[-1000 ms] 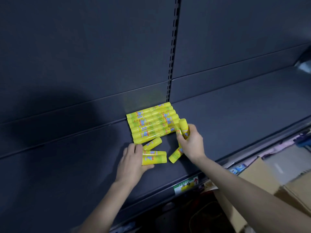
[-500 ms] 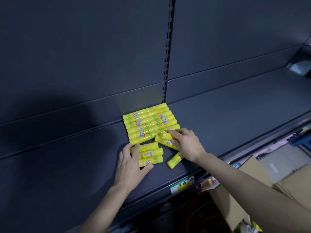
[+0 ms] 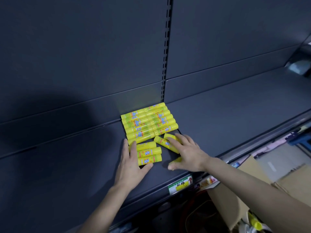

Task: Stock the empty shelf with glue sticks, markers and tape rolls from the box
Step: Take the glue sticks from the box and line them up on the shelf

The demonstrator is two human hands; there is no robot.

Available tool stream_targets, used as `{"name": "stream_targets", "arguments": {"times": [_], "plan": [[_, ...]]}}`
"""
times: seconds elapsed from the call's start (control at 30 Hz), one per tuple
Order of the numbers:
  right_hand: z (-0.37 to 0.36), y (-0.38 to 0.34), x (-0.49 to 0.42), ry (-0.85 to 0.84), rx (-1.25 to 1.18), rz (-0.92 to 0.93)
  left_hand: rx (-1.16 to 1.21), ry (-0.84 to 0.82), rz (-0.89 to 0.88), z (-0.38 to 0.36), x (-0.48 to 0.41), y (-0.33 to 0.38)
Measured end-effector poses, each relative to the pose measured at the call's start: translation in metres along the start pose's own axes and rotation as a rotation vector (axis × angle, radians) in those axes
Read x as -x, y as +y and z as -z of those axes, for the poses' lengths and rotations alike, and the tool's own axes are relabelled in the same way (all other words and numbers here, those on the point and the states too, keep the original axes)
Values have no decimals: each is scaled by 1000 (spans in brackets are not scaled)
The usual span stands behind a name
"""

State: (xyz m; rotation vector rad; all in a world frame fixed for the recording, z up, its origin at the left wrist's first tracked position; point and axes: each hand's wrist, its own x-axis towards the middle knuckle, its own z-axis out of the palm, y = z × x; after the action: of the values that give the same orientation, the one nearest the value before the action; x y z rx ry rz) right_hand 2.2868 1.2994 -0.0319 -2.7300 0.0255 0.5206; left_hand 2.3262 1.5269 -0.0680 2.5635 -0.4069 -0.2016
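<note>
Logging one head view, looking down on a dark grey shelf (image 3: pixel 235 118).

The main block of yellow glue sticks (image 3: pixel 148 123) lies at the back edge of the shelf, against the rear panel and just left of the slotted upright (image 3: pixel 166 47). The sticks lie on their sides, parallel to the back edge and packed touching (exact count not readable, since the rows overlap).

Just in front of the block, toward the front edge, three loose sticks (image 3: pixel 149 153) lie side by side, parallel to it. The left hand (image 3: pixel 131 163) lies flat on the shelf with fingers straight and slightly apart. Its fingertips are against the left ends of those three, and its thumb touches the near side of the frontmost one. It grips nothing.

Right of the three, two angled sticks (image 3: pixel 162 142) lie touching each other, tilted out of line with the block. The right hand (image 3: pixel 188 153) rests on them with fingers spread and extended, clamping nothing. A further stick (image 3: pixel 176 160) shows partly beneath the right palm, near the thumb; I cannot tell whether the thumb touches it.

The two hands are apart, with a bare strip of shelf between them.

A price label (image 3: pixel 180 184) sits on the front edge below the right wrist. A cardboard box (image 3: pixel 223 199) stands below the front edge at the right, partly hidden by the right forearm.
</note>
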Motion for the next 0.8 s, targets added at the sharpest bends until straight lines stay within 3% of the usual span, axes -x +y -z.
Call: {"name": "stream_targets", "arguments": {"times": [0.1,0.27,0.47,0.8], "plan": [[7,0,-7,92,-111,-38,35,-1,18,-3,-2,3],[12,-7,-5,246,-10,-193,120,12,57,-1,-8,3],[19,-1,10,-50,85,-372,122,10,73,-1,-12,3],[26,8,-24,78,-56,-351,157,-2,78,2,-13,6]]}}
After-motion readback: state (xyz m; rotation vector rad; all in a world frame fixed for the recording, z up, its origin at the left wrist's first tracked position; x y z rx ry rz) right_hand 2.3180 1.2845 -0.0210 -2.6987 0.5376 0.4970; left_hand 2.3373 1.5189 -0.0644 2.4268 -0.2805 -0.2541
